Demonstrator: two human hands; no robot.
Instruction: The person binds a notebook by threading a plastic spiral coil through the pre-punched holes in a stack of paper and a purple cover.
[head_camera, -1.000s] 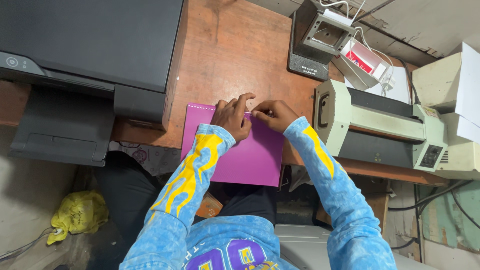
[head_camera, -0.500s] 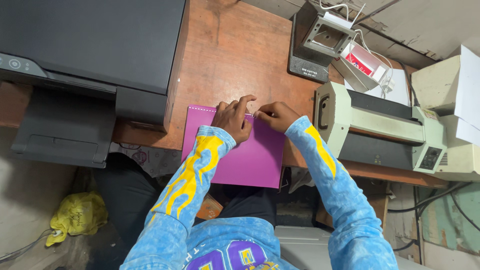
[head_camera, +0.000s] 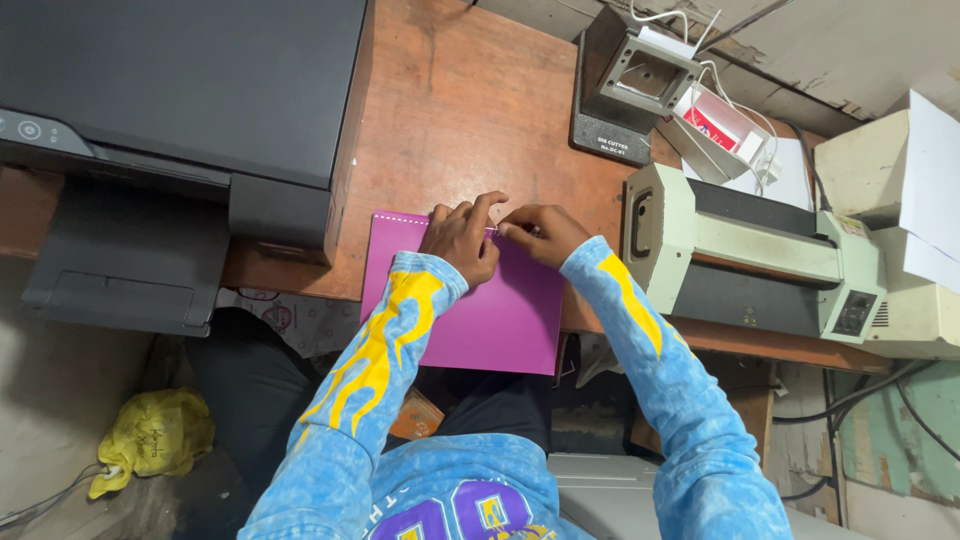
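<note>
Looking down from my head, I see a purple cover sheet (head_camera: 500, 320) lying flat on the brown wooden counter (head_camera: 460, 110), its near part hanging past the counter edge over my lap. A row of small punched holes runs along its far edge, so that edge stretches from nine o'clock to three o'clock in front of me.

Both my hands meet at that far edge, towards its right end. My left hand (head_camera: 462, 240) rests knuckles up on the sheet, fingers curled, the forefinger stretched to the edge. My right hand (head_camera: 540, 232) sits just beside it at three o'clock, fingertips pinched together at the punched edge. Something small and pale seems to be caught in that pinch, but I cannot tell what it is. The two grips almost touch, and the right one is closer to the spot being worked.

A black printer (head_camera: 180, 110) stands at ten o'clock, touching the sheet's left corner region. A pale green laminator (head_camera: 750, 255) lies at three o'clock, just beside my right wrist. A grey die cutter (head_camera: 630, 85) stands at one o'clock, well apart. An open white box (head_camera: 725, 125) beside it holds something red. A yellow bag (head_camera: 150, 435) lies on the floor at eight o'clock.
</note>
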